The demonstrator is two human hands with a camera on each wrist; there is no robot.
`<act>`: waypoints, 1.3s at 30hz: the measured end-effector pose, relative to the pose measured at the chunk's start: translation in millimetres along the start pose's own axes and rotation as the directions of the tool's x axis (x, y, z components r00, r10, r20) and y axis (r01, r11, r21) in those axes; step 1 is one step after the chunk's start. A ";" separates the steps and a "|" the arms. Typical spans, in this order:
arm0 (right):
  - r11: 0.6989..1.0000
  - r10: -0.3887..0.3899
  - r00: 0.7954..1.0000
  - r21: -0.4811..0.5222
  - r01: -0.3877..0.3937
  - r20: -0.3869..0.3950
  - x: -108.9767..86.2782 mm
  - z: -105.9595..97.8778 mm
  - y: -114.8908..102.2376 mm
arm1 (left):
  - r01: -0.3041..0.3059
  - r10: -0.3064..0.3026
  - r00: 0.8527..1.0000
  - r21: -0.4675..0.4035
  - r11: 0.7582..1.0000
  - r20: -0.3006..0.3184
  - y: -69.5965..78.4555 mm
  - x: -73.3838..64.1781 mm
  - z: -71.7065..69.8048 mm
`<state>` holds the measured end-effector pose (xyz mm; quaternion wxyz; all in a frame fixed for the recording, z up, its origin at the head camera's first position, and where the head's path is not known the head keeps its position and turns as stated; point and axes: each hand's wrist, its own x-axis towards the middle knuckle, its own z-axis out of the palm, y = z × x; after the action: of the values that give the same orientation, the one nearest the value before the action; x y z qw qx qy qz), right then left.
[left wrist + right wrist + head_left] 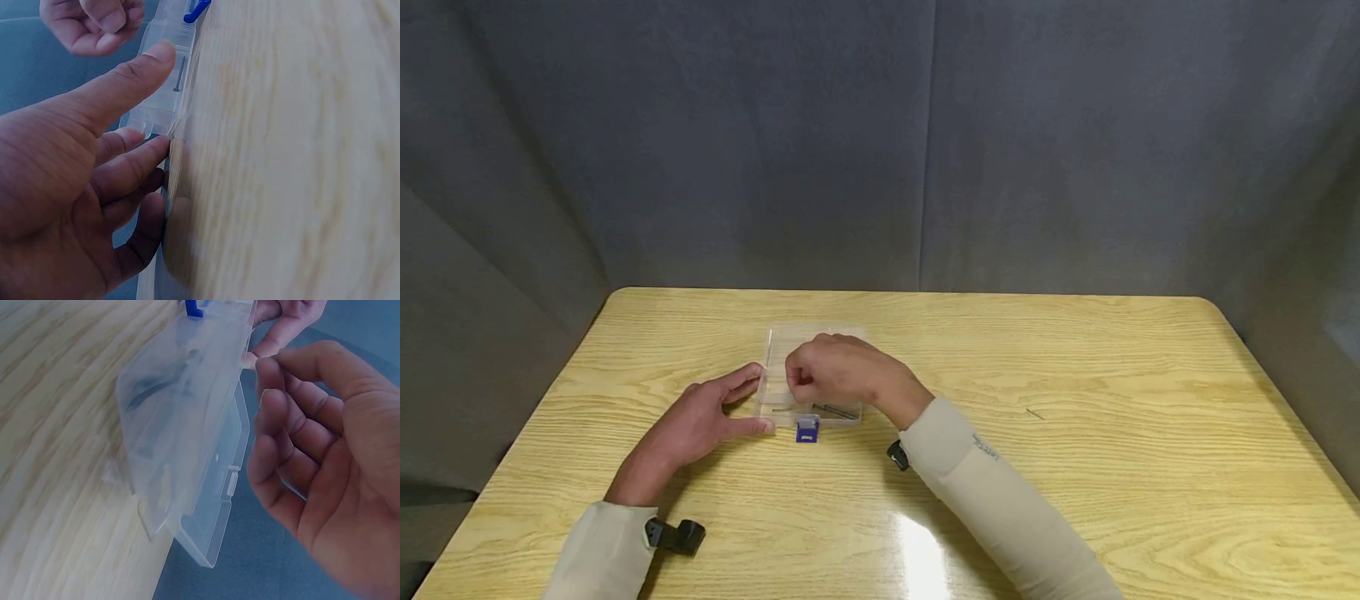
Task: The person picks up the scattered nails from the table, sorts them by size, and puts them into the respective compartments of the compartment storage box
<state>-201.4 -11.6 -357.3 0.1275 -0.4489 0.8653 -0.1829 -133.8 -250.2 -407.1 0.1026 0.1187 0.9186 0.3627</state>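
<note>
A clear plastic box (814, 422) with a blue latch (807, 431) at its front lies on the table. Its transparent lid (212, 506) shows raised in the right wrist view. Inside are a small nail (179, 75) at the left and several longer dark nails (838, 412) at the right. My left hand (700, 417) holds the box at its front left corner, thumb along the front and fingers against the side. Over the box hovers my right hand (838, 367), fingers curled and thumb tip meeting the index finger. Nothing shows between those fingertips.
One thin nail (1036, 413) lies by itself on the wooden table (1112, 500), right of the box. A grey curtain (775, 150) hangs behind the table and along its sides. Black wrist cameras (677, 536) sit at both cuffs.
</note>
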 end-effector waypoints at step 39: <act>0.995 0.071 0.996 -0.061 -0.074 -0.051 -72.2 -12.7 33.8 | 0.038 -0.038 0.999 -0.024 0.999 -0.005 -0.3 0.0 0.8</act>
<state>-190.2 68.4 -356.3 0.0987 -0.4165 0.8892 -0.1616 -133.7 -249.8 -407.9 0.1081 0.0990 0.9165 0.3721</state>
